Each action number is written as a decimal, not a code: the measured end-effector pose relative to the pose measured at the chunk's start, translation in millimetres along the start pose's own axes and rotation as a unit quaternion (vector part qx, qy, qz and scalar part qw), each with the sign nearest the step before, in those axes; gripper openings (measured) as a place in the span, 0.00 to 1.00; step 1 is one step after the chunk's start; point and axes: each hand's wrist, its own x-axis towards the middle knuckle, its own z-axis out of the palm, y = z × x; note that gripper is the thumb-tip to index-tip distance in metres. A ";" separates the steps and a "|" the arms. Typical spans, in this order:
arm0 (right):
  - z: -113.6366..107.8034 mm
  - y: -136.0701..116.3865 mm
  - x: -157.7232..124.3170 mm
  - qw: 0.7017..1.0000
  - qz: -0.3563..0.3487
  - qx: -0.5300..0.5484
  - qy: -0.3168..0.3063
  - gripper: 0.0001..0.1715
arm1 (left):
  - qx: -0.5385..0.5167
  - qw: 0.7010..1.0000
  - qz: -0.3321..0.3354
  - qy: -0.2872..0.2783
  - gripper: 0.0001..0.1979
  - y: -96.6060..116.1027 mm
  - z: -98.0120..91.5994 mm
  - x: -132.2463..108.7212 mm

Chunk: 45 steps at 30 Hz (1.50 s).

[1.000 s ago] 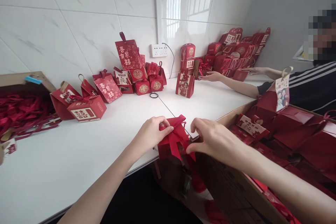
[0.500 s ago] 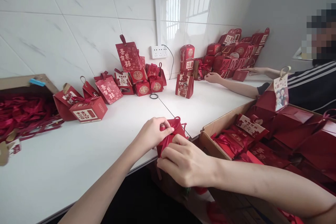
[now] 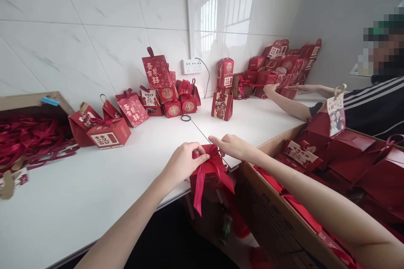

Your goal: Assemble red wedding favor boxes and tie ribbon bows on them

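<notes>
A small red gift box (image 3: 211,176) with a red ribbon (image 3: 205,172) sits at the near edge of the white table (image 3: 94,185). My left hand (image 3: 184,162) is closed on the ribbon's knot at the box's top left. My right hand (image 3: 232,146) pinches the ribbon at the top right of the box, fingers pressed together. Two ribbon tails hang down over the front of the box.
A cardboard box (image 3: 277,218) full of red gift boxes stands at my right. Red boxes (image 3: 158,88) line the tiled wall; a carton of red ribbons (image 3: 28,134) lies at left. A person in a striped sleeve (image 3: 375,101) reaches toward a far stack (image 3: 284,67).
My right hand moved from the box's front up to its top right. The ribbon tails now hang loose over the front. The other person's hand moved right toward the far stack.
</notes>
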 end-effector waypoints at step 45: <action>17.4 13.8 -28.4 0.982 -0.058 0.179 -0.037 0.29 | -0.082 0.989 -0.120 0.018 0.23 -19.3 -20.8 -20.4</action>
